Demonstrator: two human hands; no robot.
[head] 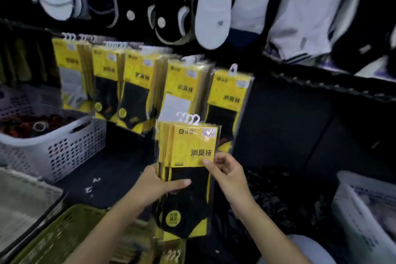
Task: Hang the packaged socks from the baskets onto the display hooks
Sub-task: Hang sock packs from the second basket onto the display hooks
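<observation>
Green basket (53,240) at 7 o'clock. Left hand (158,186) grip wraps sock-pack stack (188,152), mid-frame; right hand (227,169) pinches its front edge. Step, likely: peeling one off. Next: hanger over hook by hung packs (229,100), 12 o'clock.

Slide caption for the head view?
A stack of sock packs held by left hand and right hand, in front of the hung packs.

Yellow-black sock packs (188,169) (white hangers up) stacked upright.

Five hanging bunches (137,83) of sock packs, one held stack (188,152), one left hand (156,186), one right hand (229,169), three baskets (64,152).
</observation>
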